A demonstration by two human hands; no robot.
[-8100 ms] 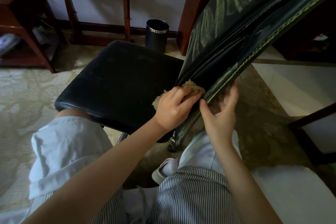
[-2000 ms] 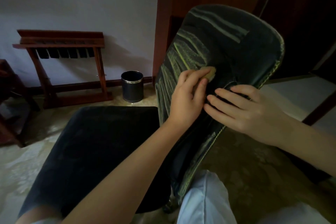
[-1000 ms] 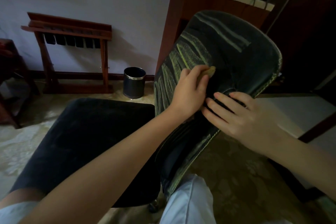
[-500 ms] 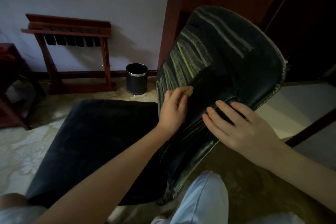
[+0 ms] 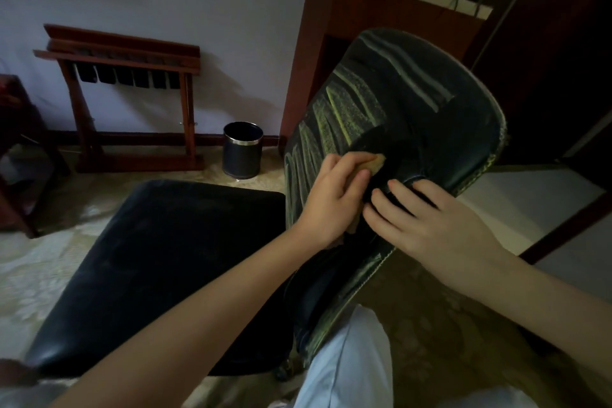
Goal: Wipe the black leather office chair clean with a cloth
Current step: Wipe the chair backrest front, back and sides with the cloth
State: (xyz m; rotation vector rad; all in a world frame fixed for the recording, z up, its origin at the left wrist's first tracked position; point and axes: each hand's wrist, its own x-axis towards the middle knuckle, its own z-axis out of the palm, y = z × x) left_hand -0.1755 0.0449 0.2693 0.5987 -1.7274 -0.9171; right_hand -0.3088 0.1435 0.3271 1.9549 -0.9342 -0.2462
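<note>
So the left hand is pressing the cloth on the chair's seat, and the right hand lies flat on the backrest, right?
Not the seat. The head view shows the left hand pressing the cloth on the backrest, close beside the right hand, which does lie flat on it. The seat lies lower, with neither hand on it.

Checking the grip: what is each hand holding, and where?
Left hand grips the cloth, bunched under its fingers; right hand only rests on the chair back.
</note>
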